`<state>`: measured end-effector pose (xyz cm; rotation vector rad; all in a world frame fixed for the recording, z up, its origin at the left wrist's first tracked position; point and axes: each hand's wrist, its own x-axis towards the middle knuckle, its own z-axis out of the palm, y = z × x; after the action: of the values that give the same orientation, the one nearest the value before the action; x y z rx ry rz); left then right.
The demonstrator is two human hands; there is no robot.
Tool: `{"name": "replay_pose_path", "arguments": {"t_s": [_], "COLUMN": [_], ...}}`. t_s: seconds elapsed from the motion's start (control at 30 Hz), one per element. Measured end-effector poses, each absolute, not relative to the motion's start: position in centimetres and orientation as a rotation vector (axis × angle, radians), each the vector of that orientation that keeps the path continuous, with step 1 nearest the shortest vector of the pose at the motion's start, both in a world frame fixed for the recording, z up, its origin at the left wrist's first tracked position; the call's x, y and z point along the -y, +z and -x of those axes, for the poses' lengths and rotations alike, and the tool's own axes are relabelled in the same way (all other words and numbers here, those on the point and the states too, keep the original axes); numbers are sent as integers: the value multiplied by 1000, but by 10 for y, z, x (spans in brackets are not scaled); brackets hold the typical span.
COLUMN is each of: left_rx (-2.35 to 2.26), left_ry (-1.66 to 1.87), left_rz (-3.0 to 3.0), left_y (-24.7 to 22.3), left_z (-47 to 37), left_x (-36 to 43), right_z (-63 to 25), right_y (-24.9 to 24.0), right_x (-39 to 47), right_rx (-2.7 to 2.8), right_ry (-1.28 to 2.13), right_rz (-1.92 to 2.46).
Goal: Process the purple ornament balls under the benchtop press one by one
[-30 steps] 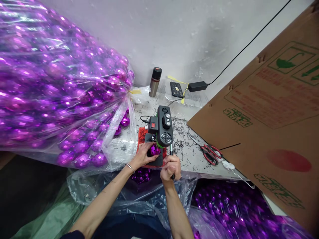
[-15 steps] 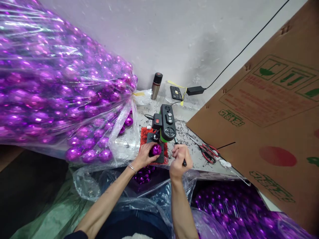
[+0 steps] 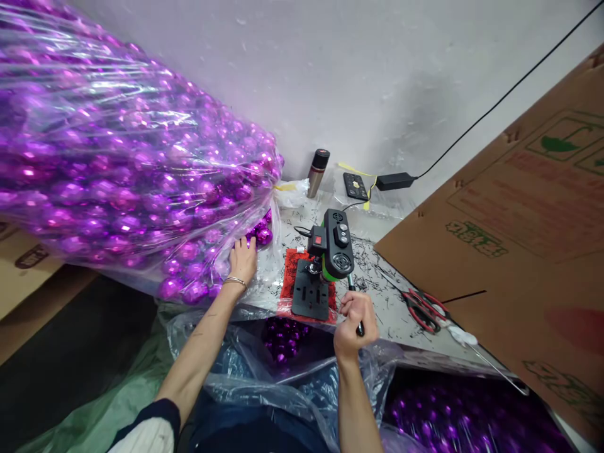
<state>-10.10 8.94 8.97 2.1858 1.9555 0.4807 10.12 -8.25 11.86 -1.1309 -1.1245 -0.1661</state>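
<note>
My left hand (image 3: 243, 261) reaches to the mouth of a clear plastic bag (image 3: 141, 157) full of shiny purple faceted balls. Its fingers stretch forward, slightly apart, at loose purple balls (image 3: 264, 235) by the bag's opening; whether the fingertips touch one is hard to see. My right hand (image 3: 356, 318) is wrapped around the black-tipped lever handle (image 3: 360, 329) of a small bench drill press (image 3: 338, 242). No ball lies on the press's slotted black base plate (image 3: 310, 302), which rests on a red mat (image 3: 289, 283).
Red-handled scissors (image 3: 425, 311) lie to the right, before a big cardboard box (image 3: 509, 251). Behind the press are a thermos (image 3: 318, 173), a phone-like black device (image 3: 355, 186) and a power adapter (image 3: 395, 181). Dark shavings litter the table (image 3: 377, 314). More purple balls (image 3: 283, 343) sit below its edge.
The left hand has left the base plate, where it held a purple ball, and moved left to the bag. That ball is gone from the plate. The right hand keeps its grip. The view has shifted.
</note>
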Motion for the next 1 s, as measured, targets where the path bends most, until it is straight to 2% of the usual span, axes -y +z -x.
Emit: {"name": "replay_pose_path", "arguments": {"t_s": [0.1, 0.27, 0.37, 0.47, 0.67, 0.8, 1.0], "left_rx": [-1922, -1399, -958, -773, -841, -983, -1068], "left_ry": [490, 972, 974, 928, 848, 926, 993], "left_rz": [-2057, -1333, -974, -845, -743, -777, -1172], "left_y": [97, 99, 96, 88, 65, 57, 52], "left_z": [99, 101, 99, 91, 63, 50, 43], "left_x": [-93, -71, -46, -22, 8, 15, 10], "right_z": [-102, -101, -100, -99, -101, -102, -103], "right_y": [120, 126, 136, 148, 161, 159, 156], "right_x": [83, 83, 82, 80, 78, 78, 80], "right_rx": [1139, 1145, 1115, 1095, 1116, 1142, 1168], "right_ry": [-180, -183, -158, -134, -132, -144, -167], "right_rz": [1115, 1130, 1133, 1142, 1157, 1150, 1176]}}
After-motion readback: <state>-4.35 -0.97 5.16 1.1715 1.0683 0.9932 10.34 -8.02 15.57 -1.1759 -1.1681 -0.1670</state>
